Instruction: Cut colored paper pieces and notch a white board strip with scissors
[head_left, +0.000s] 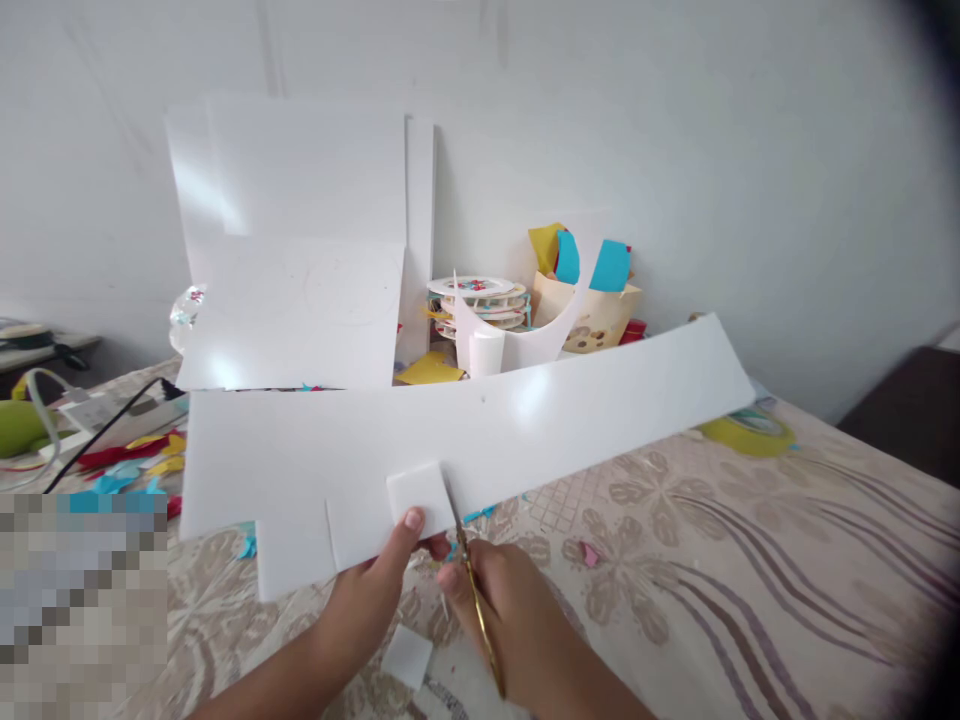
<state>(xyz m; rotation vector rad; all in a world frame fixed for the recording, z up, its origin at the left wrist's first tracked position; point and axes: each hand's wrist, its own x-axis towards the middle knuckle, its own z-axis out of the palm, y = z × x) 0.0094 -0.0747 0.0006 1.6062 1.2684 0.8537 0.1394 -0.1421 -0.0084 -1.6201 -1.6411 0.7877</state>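
My left hand (390,560) pinches a small white square (416,495) flat against the lower edge of a long white foam-like sheet (555,410), its thumb on top. In my right hand (502,590) is a pair of scissors with gold-coloured handles (480,620). The blades lie along the right side of the small square, at the sheet's lower edge. Left of my thumb, the sheet has a slit and a notched corner. Below my hands another white square (408,656) lies on the patterned tablecloth (720,560).
Large white sheets (300,310) lean against the wall behind. A decorated tub (592,310) with coloured pieces stands near a stack of round white frames (480,290). A tape roll (750,432) lies right; paper scraps (135,455) and a power strip (97,410) sit left.
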